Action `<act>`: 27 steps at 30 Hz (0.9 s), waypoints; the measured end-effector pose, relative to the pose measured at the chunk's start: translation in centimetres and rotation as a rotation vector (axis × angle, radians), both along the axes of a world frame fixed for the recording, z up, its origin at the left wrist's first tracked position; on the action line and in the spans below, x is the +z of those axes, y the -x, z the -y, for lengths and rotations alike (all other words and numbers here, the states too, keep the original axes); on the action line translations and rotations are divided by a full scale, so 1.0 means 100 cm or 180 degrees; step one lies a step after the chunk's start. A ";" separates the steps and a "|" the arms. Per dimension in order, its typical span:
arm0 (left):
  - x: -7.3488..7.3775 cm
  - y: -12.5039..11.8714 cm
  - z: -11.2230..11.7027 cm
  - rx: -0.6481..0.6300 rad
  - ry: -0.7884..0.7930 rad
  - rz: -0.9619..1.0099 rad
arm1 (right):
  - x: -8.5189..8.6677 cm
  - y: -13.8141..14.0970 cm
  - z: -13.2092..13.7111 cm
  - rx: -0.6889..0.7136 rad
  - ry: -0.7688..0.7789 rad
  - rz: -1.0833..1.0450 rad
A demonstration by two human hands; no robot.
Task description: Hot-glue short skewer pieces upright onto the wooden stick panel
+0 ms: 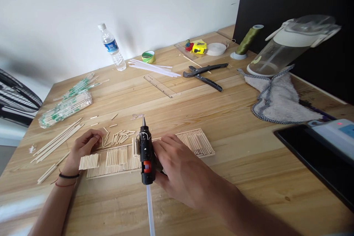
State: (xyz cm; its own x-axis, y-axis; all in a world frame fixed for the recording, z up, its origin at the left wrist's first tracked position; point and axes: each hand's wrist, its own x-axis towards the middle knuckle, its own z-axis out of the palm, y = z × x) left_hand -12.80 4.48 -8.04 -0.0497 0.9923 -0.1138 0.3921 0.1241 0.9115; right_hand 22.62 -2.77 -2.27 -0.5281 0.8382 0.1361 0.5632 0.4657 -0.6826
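A flat panel of glued wooden sticks (pixel 193 142) lies on the wooden table (pixel 221 118) in front of me. My right hand (pixel 179 169) grips a black hot glue gun (pixel 145 153) with its nozzle pointing away, over the panel's middle. A glue stick (pixel 150 210) sticks out of its back. My left hand (pixel 83 147) rests with curled fingers on the panel's left end, by several short cut stick pieces (pixel 118 137). I cannot see anything held in it.
Long sticks (pixel 58 140) and wrapped bundles (pixel 66 107) lie at the left. Farther back are a water bottle (pixel 112 48), tape roll (pixel 148 56), ruler (pixel 159 86), cutters (pixel 204 73), thread spool (pixel 246 42). A jug (pixel 290 44) on a cloth (pixel 276 99) and a dark tablet (pixel 318 158) sit right.
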 end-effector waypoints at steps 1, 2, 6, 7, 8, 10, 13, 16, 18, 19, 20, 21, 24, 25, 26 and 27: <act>0.000 0.000 0.000 -0.0003 -0.0001 -0.0014 | 0.000 0.000 0.000 0.0012 0.0007 0.0008; 0.001 -0.001 0.001 -0.0002 -0.0003 -0.0027 | 0.000 0.000 0.000 0.0024 0.0009 0.0014; 0.002 -0.003 0.002 0.0024 0.0015 -0.0027 | -0.002 0.000 -0.001 -0.0028 -0.0070 -0.0023; 0.002 -0.003 0.002 0.0030 0.0020 -0.0013 | -0.003 0.000 0.000 -0.0040 -0.0089 -0.0028; 0.002 -0.003 0.002 0.0034 0.0019 0.0001 | -0.003 0.000 0.000 -0.0044 -0.0103 -0.0028; 0.001 -0.002 0.001 0.0034 0.0021 0.0030 | -0.005 0.000 0.000 -0.0027 -0.0111 -0.0027; -0.001 -0.001 0.000 0.0030 0.0064 0.0077 | -0.006 0.001 0.000 -0.0028 -0.0119 -0.0037; -0.001 0.000 0.001 0.0031 0.0061 0.0091 | -0.005 0.002 0.000 -0.0032 -0.0122 -0.0036; 0.000 0.000 0.002 -0.0001 0.0039 0.0048 | -0.005 0.001 0.000 -0.0005 -0.0086 -0.0044; 0.001 -0.001 0.002 -0.0023 0.0029 0.0018 | -0.005 0.001 0.000 0.0004 -0.0071 -0.0050; 0.002 -0.001 0.003 -0.0041 0.0019 -0.0013 | -0.005 0.001 0.000 0.0008 -0.0066 -0.0051; 0.003 -0.002 0.003 -0.0048 0.0010 -0.0042 | -0.005 0.001 0.000 0.0008 -0.0072 -0.0053; 0.003 -0.002 0.003 -0.0040 -0.0018 -0.0085 | -0.006 0.001 0.001 -0.0014 -0.0103 -0.0066; 0.002 -0.001 0.002 -0.0037 -0.0017 -0.0080 | -0.006 0.001 0.001 -0.0013 -0.0089 -0.0066; 0.001 -0.001 0.001 -0.0033 -0.0016 -0.0069 | -0.006 0.001 0.001 -0.0012 -0.0071 -0.0066; 0.000 0.000 0.000 -0.0025 -0.0016 -0.0055 | -0.006 0.001 0.001 -0.0013 -0.0056 -0.0064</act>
